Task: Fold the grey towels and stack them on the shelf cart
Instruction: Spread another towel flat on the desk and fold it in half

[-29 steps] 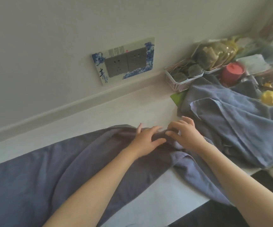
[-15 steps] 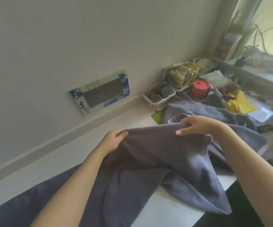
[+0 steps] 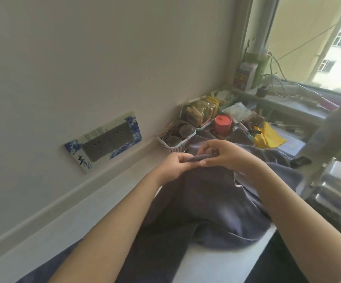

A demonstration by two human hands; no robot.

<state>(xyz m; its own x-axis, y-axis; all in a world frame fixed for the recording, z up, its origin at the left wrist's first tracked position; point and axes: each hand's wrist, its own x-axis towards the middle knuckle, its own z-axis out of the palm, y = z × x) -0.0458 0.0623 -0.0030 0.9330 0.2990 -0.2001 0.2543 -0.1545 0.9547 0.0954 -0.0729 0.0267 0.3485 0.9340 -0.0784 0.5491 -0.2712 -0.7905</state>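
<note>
Grey towel (image 3: 206, 203) hangs at frame centre over the white tabletop (image 3: 212, 266), its top edge pinched by my left hand (image 3: 171, 166) and right hand (image 3: 224, 154). Wall sockets (image 3: 108, 141) sit centre-left; a window (image 3: 316, 37) fills the upper right.

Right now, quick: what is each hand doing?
Left hand: pinches the bunched edge of the grey towel.
Right hand: grips the same edge, close beside the left.
</note>
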